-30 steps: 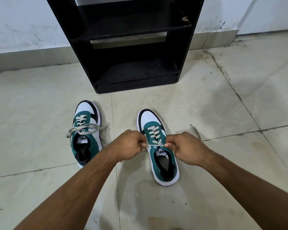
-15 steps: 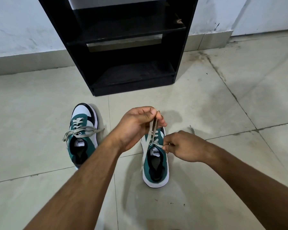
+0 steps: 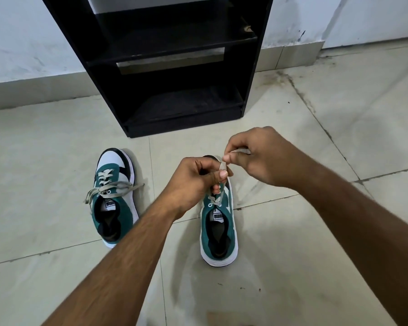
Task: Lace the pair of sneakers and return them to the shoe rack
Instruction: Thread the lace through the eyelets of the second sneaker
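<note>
Two green, white and black sneakers stand on the tiled floor, toes pointing at the rack. The left sneaker [image 3: 114,203] has its grey lace tied loosely across the top, ends trailing sideways. Over the toe half of the right sneaker [image 3: 218,231], my left hand [image 3: 193,182] pinches one end of the shoelace [image 3: 222,166] and holds it up from the top eyelets. My right hand [image 3: 257,156] sits just beyond and to the right, pinching the other lace end between thumb and forefinger. The hands hide the right sneaker's toe. The black shoe rack [image 3: 174,67] stands behind the shoes.
The rack's two visible shelves hold nothing and face me, against a white wall [image 3: 21,38] with a tiled skirting. Pale floor tiles [image 3: 339,114] with dark grout lines stretch to the right and left of the shoes.
Both hands pulled the lace ends out sideways, then lifted them above the right sneaker. My right hand rose from the shoe's right side to beyond my left hand.
</note>
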